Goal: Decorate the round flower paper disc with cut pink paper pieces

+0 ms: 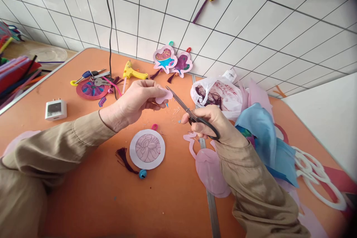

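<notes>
Between thumb and fingers, my left hand [136, 98] pinches a small pink felt piece [164, 96]. My right hand [210, 121] grips black-handled scissors [185, 106], whose blade tips point up and left beside the felt's right edge. The blades look nearly closed. Below my hands on the table lies a round white felt ornament [147, 149] with a pink flower pattern, a pink loop on top, a dark tassel [124, 158] and a blue bell [142, 173]. Pink felt cut-outs [213, 173] lie below my right hand, partly covered by the sleeve.
A yellow glue gun [134, 72], keys [102, 79] and a white charger [55, 109] lie at the left. Two finished felt ornaments [165, 58] lean on the tiled wall. A plastic bag [217, 95] and blue felt [259, 134] crowd the right. A black cable [109, 26] hangs down.
</notes>
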Demonstrator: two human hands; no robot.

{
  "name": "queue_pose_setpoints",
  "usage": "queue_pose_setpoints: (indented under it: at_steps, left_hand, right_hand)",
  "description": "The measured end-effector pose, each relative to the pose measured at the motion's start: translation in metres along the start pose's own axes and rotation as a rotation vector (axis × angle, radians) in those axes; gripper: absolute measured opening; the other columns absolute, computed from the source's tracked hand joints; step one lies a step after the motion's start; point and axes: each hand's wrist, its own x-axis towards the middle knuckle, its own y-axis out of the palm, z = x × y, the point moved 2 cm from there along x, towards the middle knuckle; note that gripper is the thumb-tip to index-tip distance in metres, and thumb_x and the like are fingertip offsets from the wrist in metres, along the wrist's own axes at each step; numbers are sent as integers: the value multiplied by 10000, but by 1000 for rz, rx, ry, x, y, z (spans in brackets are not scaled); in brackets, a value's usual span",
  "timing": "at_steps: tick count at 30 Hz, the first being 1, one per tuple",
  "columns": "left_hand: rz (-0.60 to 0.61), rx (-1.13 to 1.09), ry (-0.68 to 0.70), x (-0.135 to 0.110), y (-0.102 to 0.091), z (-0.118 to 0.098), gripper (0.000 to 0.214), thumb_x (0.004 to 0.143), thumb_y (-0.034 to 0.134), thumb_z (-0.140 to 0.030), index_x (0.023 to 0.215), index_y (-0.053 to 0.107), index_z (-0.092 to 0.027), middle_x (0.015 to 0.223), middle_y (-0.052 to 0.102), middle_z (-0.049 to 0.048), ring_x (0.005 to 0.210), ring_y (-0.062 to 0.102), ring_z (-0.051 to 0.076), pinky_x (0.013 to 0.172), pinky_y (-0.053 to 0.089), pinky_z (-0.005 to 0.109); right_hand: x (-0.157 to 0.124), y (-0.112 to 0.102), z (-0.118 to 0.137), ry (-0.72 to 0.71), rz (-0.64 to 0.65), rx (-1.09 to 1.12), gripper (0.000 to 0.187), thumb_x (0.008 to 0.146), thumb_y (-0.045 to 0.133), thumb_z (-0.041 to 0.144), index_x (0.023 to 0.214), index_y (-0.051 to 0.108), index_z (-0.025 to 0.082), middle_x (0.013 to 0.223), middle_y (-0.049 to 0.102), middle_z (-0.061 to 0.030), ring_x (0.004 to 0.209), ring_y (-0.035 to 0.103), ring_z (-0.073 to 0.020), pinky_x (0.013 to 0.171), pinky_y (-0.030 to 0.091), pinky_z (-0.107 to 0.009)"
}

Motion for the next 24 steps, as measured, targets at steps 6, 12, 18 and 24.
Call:
queue_pose_setpoints:
  at_steps: [6, 12, 18, 24]
  left_hand:
    - [39, 19, 13, 3, 0, -2, 191, 712, 711, -107, 558, 600, -129, 572, 625, 26, 514, 609, 107, 490, 456, 204]
    - [47, 30, 6, 4, -2, -3, 191, 694, 705, -99, 531, 607, -121, 547, 614, 27, 512, 628, 111, 473, 457, 186]
    - [65, 47, -13, 5, -3, -3, 236, 677, 741, -124, 508, 575, -129, 543, 606, 22, 500, 616, 103, 484, 465, 191]
    - [99, 89, -11, 6, -3, -2, 193, 688, 735, -137, 549, 602, -130, 580, 622, 33, 521, 624, 120, 493, 473, 221]
  right_hand:
    - [0, 0, 1, 15, 14, -10, 590, 625, 849, 674, 808, 678, 140, 507, 448, 65, 378, 440, -69, 365, 387, -215]
    - [-1, 0, -1, 28, 14, -21, 583, 633, 840, 680, 799, 675, 146, 518, 444, 65, 366, 413, -56, 353, 366, -209]
    - [-4, 1, 0, 66, -1, 25, 594, 618, 855, 669, 824, 686, 139, 500, 469, 58, 391, 443, -71, 354, 348, -200]
    - [-3, 1, -2, 93, 35, 63, 562, 613, 880, 615, 834, 681, 138, 511, 475, 54, 419, 465, -77, 372, 369, -195]
